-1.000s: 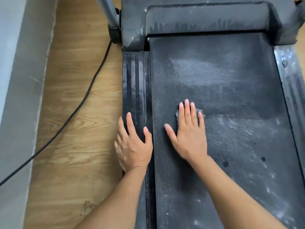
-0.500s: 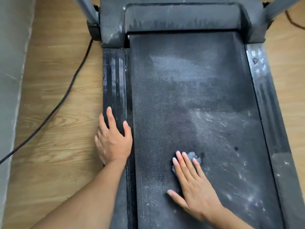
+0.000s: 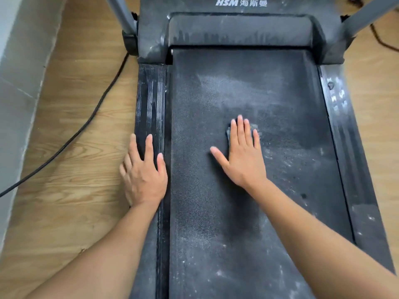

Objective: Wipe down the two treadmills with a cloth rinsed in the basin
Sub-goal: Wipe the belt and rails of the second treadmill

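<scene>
A black treadmill [image 3: 237, 223] fills the view, its belt streaked with pale dust. My right hand [image 3: 243, 154] lies flat with straight fingers on the middle of the belt, pressing a small grey-blue cloth [image 3: 254, 127] that shows only at my fingertips. My left hand [image 3: 143, 171] rests flat on the ribbed left side rail [image 3: 150, 100], fingers straight. The basin and a second treadmill are not in view.
A black power cable [image 3: 86, 124] runs across the wooden floor [image 3: 71, 169] left of the treadmill. A grey wall [image 3: 15, 87] stands at the far left. Grey upright posts [image 3: 122, 14] rise at both front corners beside the motor cover [image 3: 239, 29].
My right hand pulled the cloth back toward me along the belt, then pushed it forward again to the middle. My left hand stayed on the left rail.
</scene>
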Motion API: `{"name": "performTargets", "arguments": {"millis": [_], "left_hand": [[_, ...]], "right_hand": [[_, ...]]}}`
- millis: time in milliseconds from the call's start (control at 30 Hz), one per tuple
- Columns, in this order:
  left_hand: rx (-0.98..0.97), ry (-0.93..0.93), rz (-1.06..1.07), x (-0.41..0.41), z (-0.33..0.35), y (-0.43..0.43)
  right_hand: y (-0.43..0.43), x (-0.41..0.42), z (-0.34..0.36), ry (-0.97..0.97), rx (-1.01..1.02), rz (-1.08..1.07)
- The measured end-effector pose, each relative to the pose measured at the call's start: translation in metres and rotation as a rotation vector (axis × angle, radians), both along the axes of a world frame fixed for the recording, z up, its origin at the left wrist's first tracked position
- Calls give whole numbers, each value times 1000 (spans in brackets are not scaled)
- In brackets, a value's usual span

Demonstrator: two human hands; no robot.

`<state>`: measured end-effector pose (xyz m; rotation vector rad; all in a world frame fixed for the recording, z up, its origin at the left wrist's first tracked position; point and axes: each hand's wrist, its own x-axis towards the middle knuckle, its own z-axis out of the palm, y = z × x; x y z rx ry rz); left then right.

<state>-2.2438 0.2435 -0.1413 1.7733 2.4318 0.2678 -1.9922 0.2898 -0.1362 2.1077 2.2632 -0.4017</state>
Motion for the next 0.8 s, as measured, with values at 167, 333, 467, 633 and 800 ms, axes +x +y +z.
{"name": "performTargets", "arguments": {"millis": [167,333,467,633,800], "left_hand": [[-71,31,-110,5,6,-6],[-78,-20,-89,7,6,-3],[-88,-20,-80,7,4,-1],[-111,-23,-89,6,6,-1],[-112,-31,-103,7,6,-2]], "right_hand": [[-204,27,11,-24,-108,31],[-71,23,2,-52,-46,-99],[78,29,3,-23,5,-140],[-12,42,4,-15,8,-45],[-239,58,6,-86,-109,35]]}}
